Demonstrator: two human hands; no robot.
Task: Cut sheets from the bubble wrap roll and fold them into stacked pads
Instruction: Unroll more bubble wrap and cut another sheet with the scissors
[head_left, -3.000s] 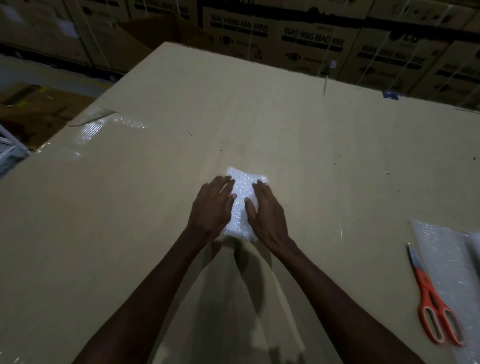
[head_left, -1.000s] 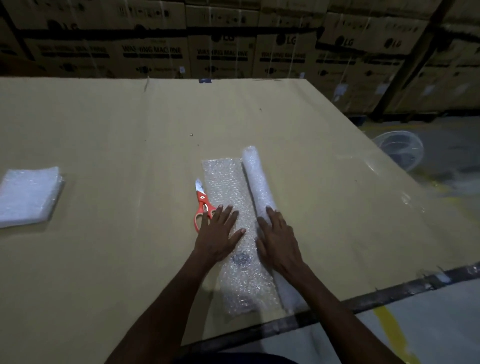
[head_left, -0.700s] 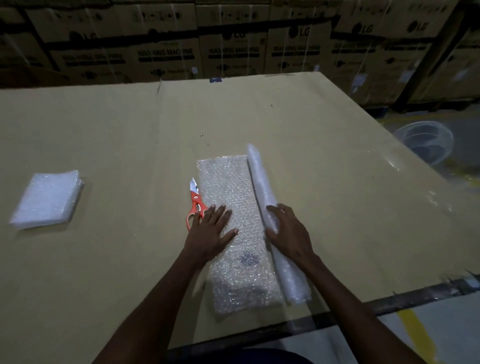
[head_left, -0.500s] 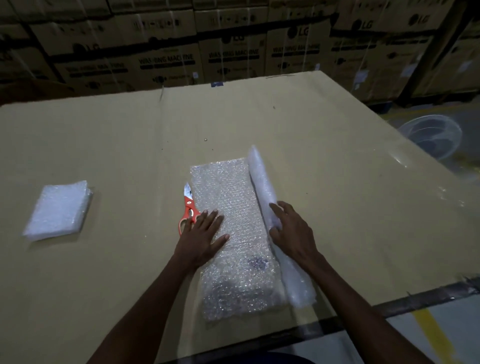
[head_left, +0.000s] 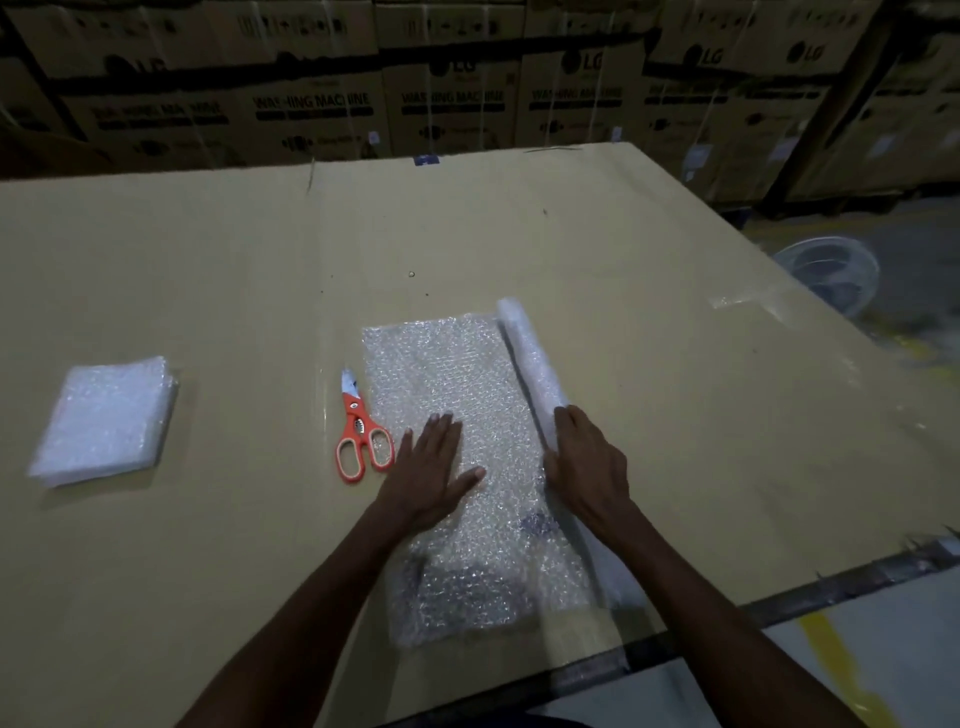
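Observation:
A bubble wrap roll lies on the cardboard tabletop, with a sheet unrolled to its left. My left hand presses flat on the unrolled sheet, fingers spread. My right hand rests on top of the roll, fingers laid over it. Orange-handled scissors lie closed just left of the sheet, beside my left hand. A stack of folded white pads sits at the far left of the tabletop.
Stacked washing machine cartons wall off the back. The tabletop's right edge drops to a floor where a white fan stands. A dark metal edge runs along the near right side, with a yellow floor line beyond.
The roll has been pushed to the right under my right hand, so the unrolled sheet is wider. My left hand stays flat on the sheet. Earlier, both hands pressed a folded pad, now lying at the left.

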